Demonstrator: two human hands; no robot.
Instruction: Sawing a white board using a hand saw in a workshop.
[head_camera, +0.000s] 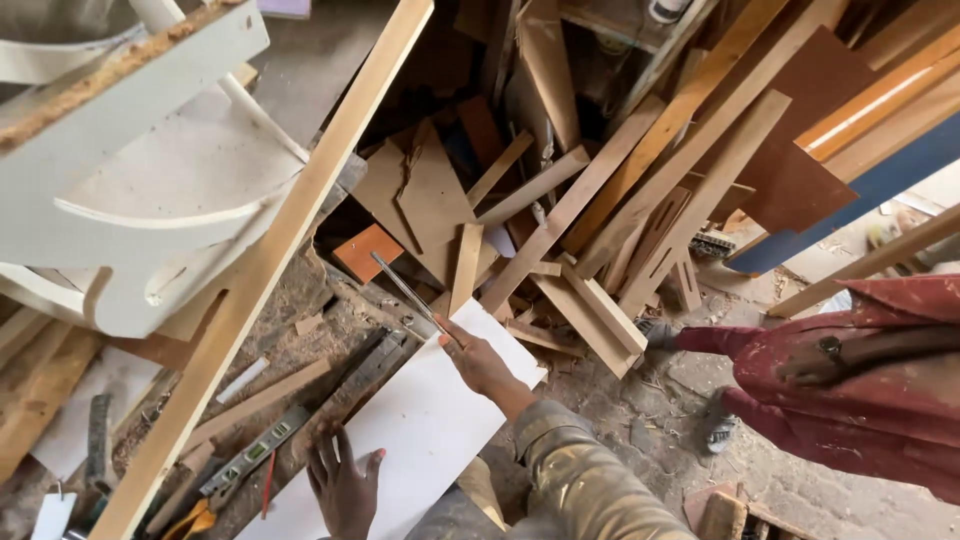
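The bare middle of the white panel (425, 420) offers the only open room for a hand. Ahead, a dense heap of wood offcuts (600, 200) blocks the way. To the left, a long leaning plank (270, 260) and white furniture parts (150, 190) close the side. A spirit level (255, 452) lies just beside the panel; another person's legs (860, 380) crowd the right.

The scene is lit by soft daylight, brightest at the right edge, where the ground is washed out. The white board (425, 425) is evenly lit without glare. Deep shadow is held in the gaps of the timber pile (560, 190) at the top centre. Straight planks are bent near the frame edges by wide-angle distortion. Slight softness is seen throughout, and fine detail is smeared.
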